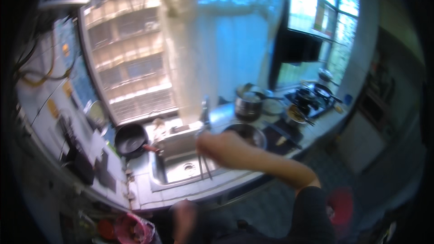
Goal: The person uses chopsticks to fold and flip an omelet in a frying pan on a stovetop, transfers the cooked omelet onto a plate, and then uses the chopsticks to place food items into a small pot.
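Observation:
My right hand (215, 145) is raised over the right side of a stainless steel sink (159, 186), its fingers closed on a pair of thin sticks, apparently chopsticks (203, 168), that point down. Behind the hand, a round metal pan (260, 137) stands on the counter, partly hidden by the wrist. The faucet (205, 106) rises at the sink's back edge. Low in the picture, in front of the counter, my left hand (184, 215) is blurred; whether it holds anything cannot be told.
A black frying pan (130, 140) lies left of the sink. A steel pot (248, 106), a dark cutting board (276, 142) with a knife, a small bowl (295, 113) and a gas stove (325, 103) line the right counter. A pink bin (123, 228) stands below left, a red bucket (340, 206) on the floor.

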The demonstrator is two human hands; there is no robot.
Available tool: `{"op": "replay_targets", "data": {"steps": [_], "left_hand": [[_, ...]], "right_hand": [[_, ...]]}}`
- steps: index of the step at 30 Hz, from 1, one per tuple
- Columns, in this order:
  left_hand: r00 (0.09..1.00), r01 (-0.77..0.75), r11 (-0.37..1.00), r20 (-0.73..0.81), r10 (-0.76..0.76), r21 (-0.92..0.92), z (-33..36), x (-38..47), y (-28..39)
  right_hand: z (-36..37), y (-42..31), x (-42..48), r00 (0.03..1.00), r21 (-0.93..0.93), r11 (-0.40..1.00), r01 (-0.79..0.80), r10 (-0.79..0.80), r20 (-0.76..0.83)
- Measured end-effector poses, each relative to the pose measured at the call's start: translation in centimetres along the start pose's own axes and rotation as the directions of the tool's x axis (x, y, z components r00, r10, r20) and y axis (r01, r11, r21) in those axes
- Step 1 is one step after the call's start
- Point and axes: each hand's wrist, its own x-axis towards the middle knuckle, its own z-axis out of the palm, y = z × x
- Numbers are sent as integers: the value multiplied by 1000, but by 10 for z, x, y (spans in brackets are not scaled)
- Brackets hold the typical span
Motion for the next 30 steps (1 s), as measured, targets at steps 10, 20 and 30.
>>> {"op": "replay_targets", "data": {"steps": [10, 20, 30], "left_hand": [[517, -49, 992, 847, 122, -113, 276, 16, 190], [268, 417, 854, 940, 212, -312, 532, 9, 259], [155, 641, 754, 986, 56, -143, 772, 39, 293]], "right_hand": [[-35, 116, -295, 917, 155, 905, -397, 398, 29], [-78, 189, -565, 133, 492, 333, -805, 908, -397], [-69, 286, -681, -142, 940, -121, -319, 987, 79]]}}
